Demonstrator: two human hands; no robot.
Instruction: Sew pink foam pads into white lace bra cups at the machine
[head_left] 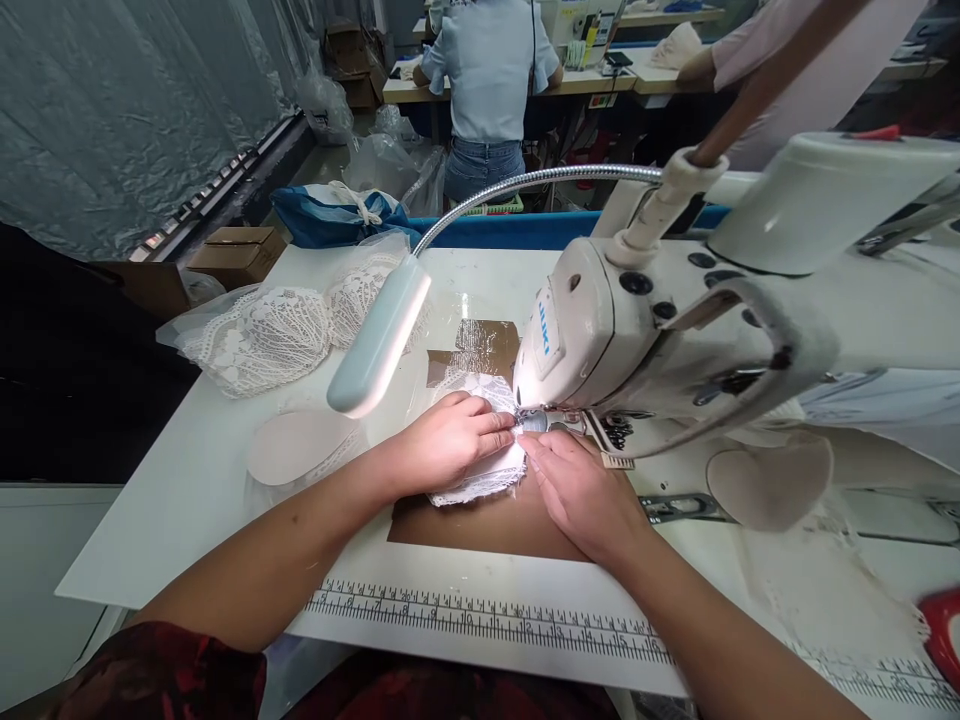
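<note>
A white lace cup piece [480, 486] lies beneath the needle area of a sewing machine [577, 330]. My left hand [450, 440] rests flat on the lace, its fingers stretched toward the presser foot. From the other side, my right hand [581, 490] has its fingertips drawn together on the lace's right edge, close by the foot. The fingers cover part of the stitching spot, and the needle itself is hard to make out. Brown sheet [480, 532] covers the table under the lace. A lit lamp [381, 335] on a bendy metal neck shines on the work.
White lace cups [259, 335] and a smooth pale cup [296, 447] lie on the left of the white table [187, 500]. Another beige cup [772, 480] is at the right. A ruler strip [487, 618] runs along the front edge. A person [491, 80] sits ahead.
</note>
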